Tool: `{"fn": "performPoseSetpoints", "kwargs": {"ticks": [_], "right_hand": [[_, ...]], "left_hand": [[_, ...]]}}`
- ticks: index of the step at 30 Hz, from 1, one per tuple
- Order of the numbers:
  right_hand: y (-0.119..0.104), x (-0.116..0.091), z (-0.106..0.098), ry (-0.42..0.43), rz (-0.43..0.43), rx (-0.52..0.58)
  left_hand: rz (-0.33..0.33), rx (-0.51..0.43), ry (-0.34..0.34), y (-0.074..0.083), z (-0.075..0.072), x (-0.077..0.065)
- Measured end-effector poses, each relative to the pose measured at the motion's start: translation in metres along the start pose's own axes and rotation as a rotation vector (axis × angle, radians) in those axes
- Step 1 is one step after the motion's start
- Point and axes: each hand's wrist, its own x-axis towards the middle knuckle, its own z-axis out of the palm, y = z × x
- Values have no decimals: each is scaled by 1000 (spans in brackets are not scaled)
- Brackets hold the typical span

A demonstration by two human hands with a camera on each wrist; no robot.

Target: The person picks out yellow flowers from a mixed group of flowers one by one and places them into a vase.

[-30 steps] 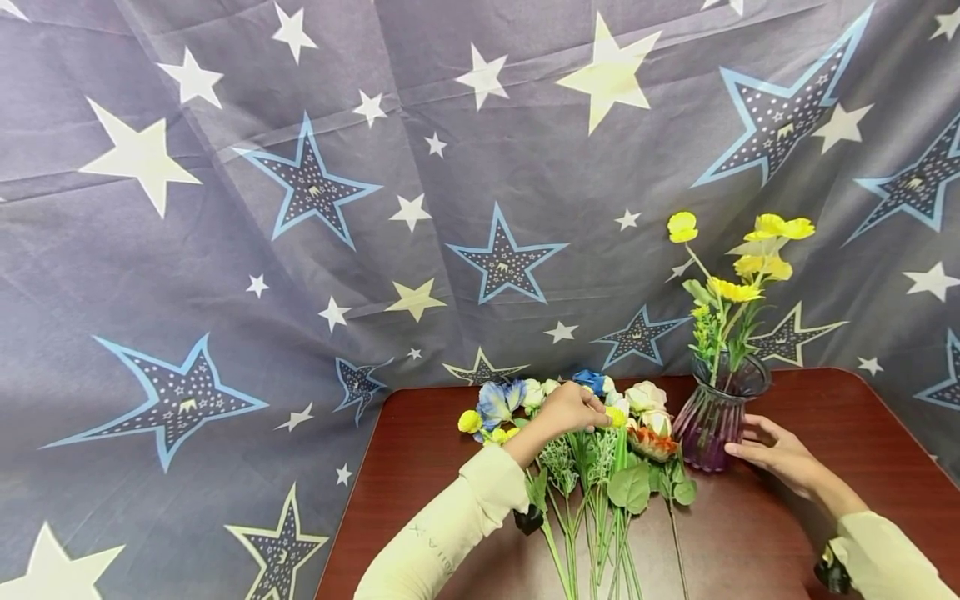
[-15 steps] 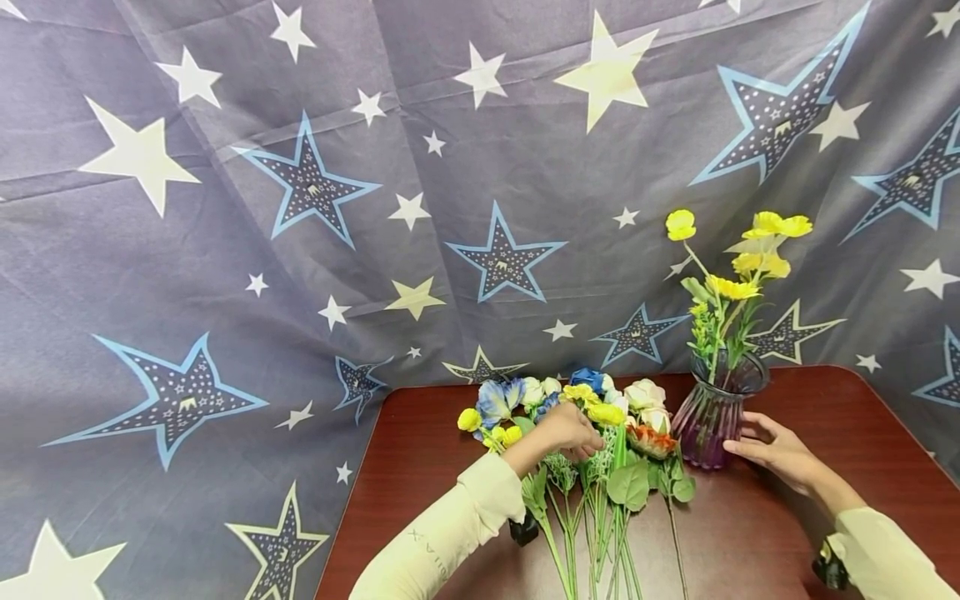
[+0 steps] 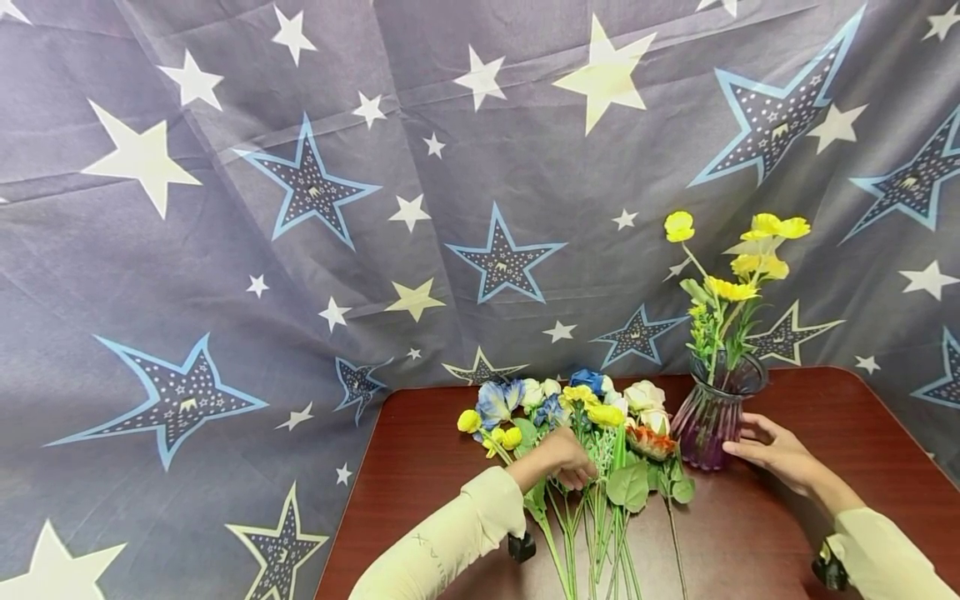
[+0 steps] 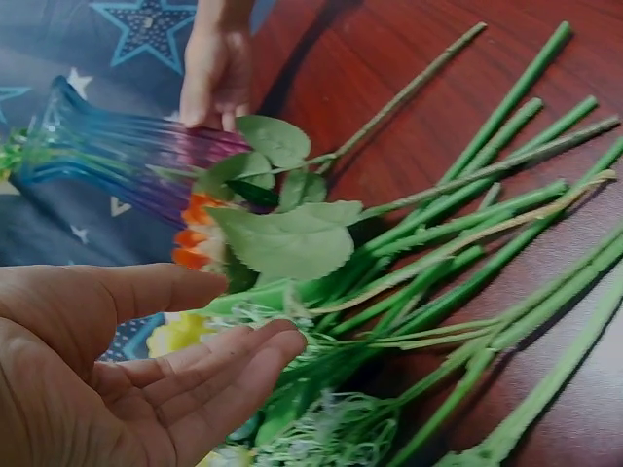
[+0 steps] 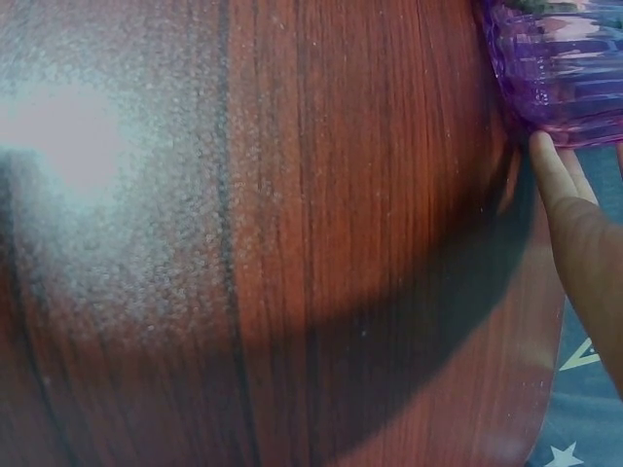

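Note:
Artificial flowers [image 3: 588, 393] lie bunched on the table, their green stems [image 4: 458, 229] towards the person. Over the stems and leaves is my left hand [image 3: 564, 458]; in the left wrist view its fingers [image 4: 219, 375] are loosely extended, the thumb is apart, and nothing is between them. To the right stands a ribbed glass vase [image 3: 708, 425], purple at its base, with several yellow flowers [image 3: 731, 289] upright in it. My right hand [image 3: 780, 457] holds the vase low on its right side, thumb in front; the other fingertips are partly hidden behind the glass.
The dark red wooden table [image 3: 847, 417] has rounded back corners. Behind it hangs a grey cloth [image 3: 420, 350] printed with stars. An orange flower [image 3: 651, 443] and broad leaves [image 3: 628, 487] lie close to the vase's left side.
My left hand has drawn back from the yellow flower heads, down towards the stems, uncovering yellow and blue blooms. The right hand and the vase stay in place.

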Motion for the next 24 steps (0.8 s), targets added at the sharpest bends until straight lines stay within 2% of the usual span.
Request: {"fn": "performPoseSetpoints", "kwargs": {"ticks": [6, 16, 24], "right_hand": [[1, 0, 0, -3, -3, 17], [2, 0, 0, 9, 5, -8], [3, 1, 0, 6, -5, -5]], "left_hand": [[-5, -49, -27, -11, 8, 0], [13, -56, 30, -17, 18, -8], [17, -67, 35, -23, 23, -8]]}}
